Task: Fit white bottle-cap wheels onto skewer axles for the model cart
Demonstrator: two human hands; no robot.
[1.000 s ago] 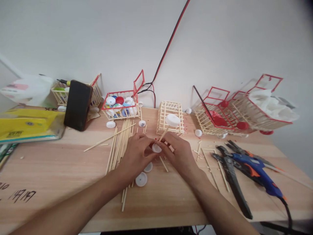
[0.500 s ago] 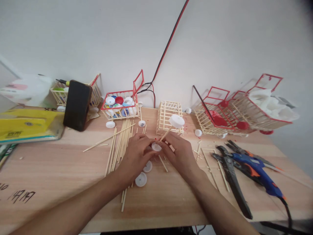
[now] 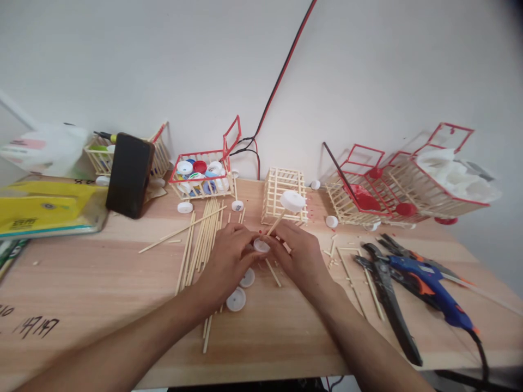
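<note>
And here it is, low over the table (image 3: 122,337): a thin wooden stick (image 3: 277,222) in the fingers, a white cap (image 3: 292,201) at its far end, a paler cap (image 3: 261,245) down at the thumbs. The left hand (image 3: 231,245) is closed, pinching the paler cap by its rim; the right hand (image 3: 298,250) is closed too, fingertips tight on the stick. Whether stick meets paler cap, the fingers hide. Featherweight stuff, I'd say: a stiff stick that could snap if bent, caps firm and smooth, perhaps slippery. Rim and lower stick look the best holds. Look behind! A wooden frame (image 3: 274,198) stands close beyond the white cap, easy to knock. Loose sticks (image 3: 209,228) run under the left forearm, two loose caps (image 3: 236,299) lie just beside it, and well right sit black pliers (image 3: 394,310) and a blue glue gun (image 3: 433,291).
</note>
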